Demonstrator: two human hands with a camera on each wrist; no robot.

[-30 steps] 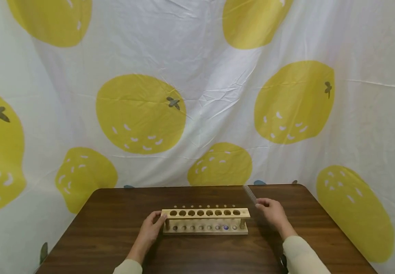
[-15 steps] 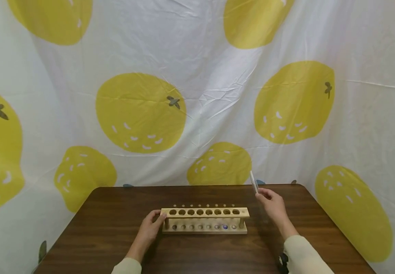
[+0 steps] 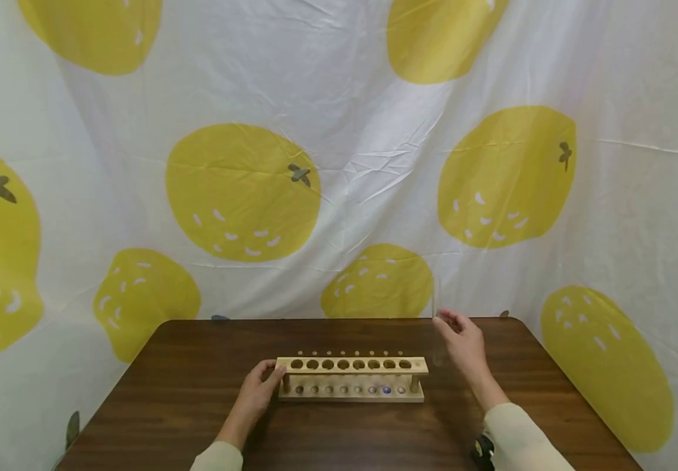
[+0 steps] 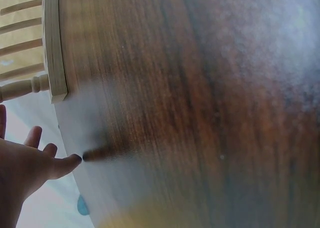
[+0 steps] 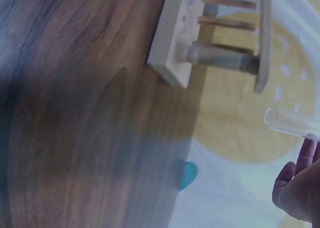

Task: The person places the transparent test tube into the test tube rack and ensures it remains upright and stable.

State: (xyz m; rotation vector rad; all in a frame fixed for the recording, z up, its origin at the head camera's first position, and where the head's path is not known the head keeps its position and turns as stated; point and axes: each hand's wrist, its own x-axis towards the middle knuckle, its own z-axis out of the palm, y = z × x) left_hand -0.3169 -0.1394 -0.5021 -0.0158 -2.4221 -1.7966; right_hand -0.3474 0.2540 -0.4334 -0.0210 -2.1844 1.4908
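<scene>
A pale wooden test tube rack [image 3: 350,397] stands on the table, with a row of round holes in its top board and small round wells below. One well looks blue. My left hand [image 3: 259,392] holds the rack's left end, thumb at the top board; the left wrist view shows that hand [image 4: 35,163] beside the rack's end post. To the right of the rack and above the table, my right hand [image 3: 462,343] pinches a clear test tube [image 3: 437,291], now nearly upright. The right wrist view shows the rounded end of the test tube [image 5: 287,122] pointing towards the table.
The dark wood-grain table [image 3: 350,441] ends at a straight back edge. Behind it hangs a white cloth [image 3: 368,150] printed with large yellow lemons. Thin pegs [image 3: 357,353] stand in a row along the rack's far side. A black device [image 3: 482,451] sits at the right wrist.
My right hand has risen and moved slightly left, turning the test tube from slanted to nearly upright. My left hand stays at the rack's end, and the rack has not visibly moved.
</scene>
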